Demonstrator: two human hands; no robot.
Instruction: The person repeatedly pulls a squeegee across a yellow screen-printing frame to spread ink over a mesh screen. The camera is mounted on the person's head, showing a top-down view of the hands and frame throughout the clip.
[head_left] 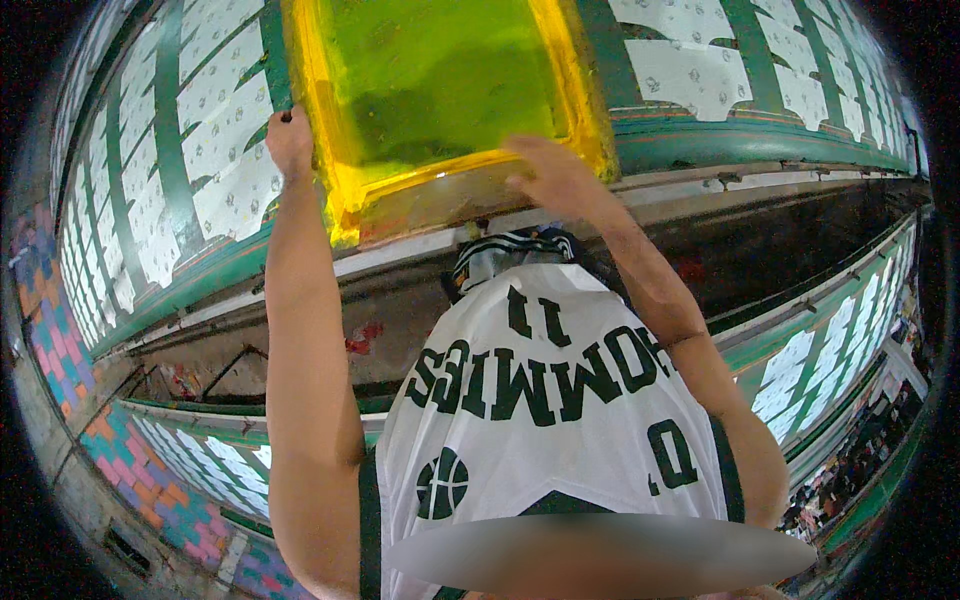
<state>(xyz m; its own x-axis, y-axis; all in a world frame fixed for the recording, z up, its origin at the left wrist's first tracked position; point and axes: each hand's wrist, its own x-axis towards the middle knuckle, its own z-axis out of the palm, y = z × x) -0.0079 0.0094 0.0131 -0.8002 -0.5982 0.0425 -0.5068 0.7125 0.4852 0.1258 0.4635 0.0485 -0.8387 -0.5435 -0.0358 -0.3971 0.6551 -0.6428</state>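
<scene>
A screen-printing frame (585, 95) with yellow-smeared rails and a translucent yellow-green mesh (430, 70) lies on the green table in front of me. My left hand (290, 143) is closed at the frame's outer left edge and appears to grip it; the fingertips are hidden. Over the near right part of the frame reaches my right hand (556, 178), slightly blurred. Its fingers extend leftward above the near rail, with a gap between thumb and fingers and nothing seen in them. A dark shadow falls across the mesh.
White printed fabric pieces (690, 75) lie in rows on the green table (640, 128) either side of the frame. A rail (780, 170) runs along its near edge. Behind me stands another long table with white pieces (785, 375). Colourful paving (130, 470) shows lower left.
</scene>
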